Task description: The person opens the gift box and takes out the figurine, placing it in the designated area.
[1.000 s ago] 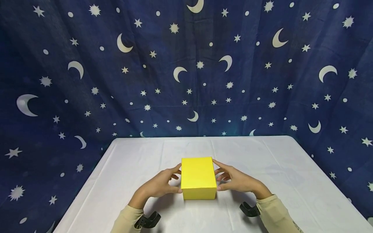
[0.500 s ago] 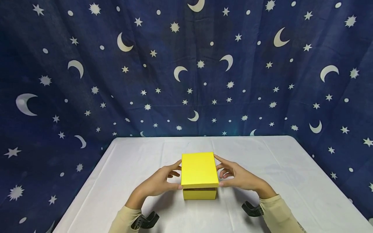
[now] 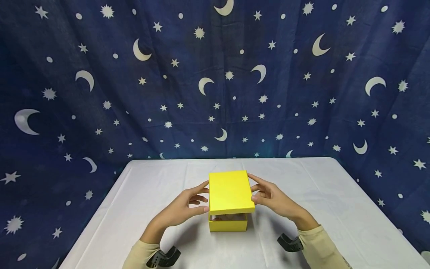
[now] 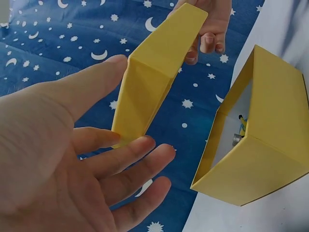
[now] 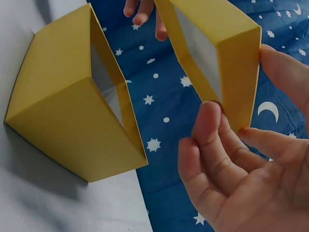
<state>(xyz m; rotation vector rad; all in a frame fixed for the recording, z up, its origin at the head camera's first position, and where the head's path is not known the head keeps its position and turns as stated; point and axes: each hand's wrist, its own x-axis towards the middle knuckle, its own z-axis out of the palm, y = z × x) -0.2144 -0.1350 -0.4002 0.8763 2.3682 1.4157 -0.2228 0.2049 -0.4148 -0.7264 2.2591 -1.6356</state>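
A yellow box lid [image 3: 231,192] is lifted off its yellow box [image 3: 228,225], which stands on the table below it. My left hand [image 3: 183,205] holds the lid's left side, thumb near the front corner and index finger toward the back. On the opposite side, my right hand [image 3: 279,201] grips the lid in the same way, other fingers bent beneath its edge in the right wrist view. A gap shows between lid [image 4: 154,67] and box [image 4: 275,145] in the left wrist view. Inside the box lies a small item [image 4: 241,130] with silver, yellow and blue parts, mostly hidden.
A white cloth covers the table [image 3: 161,175]. Behind it hangs a dark blue curtain [image 3: 188,89] patterned with moons and stars. Black bands [image 3: 164,257] sit at both wrists, over beige sleeves [image 3: 319,246].
The lid was down on the box a second ago. Both hands have raised it, its right side now slightly higher, and the inside of the box has come into view.
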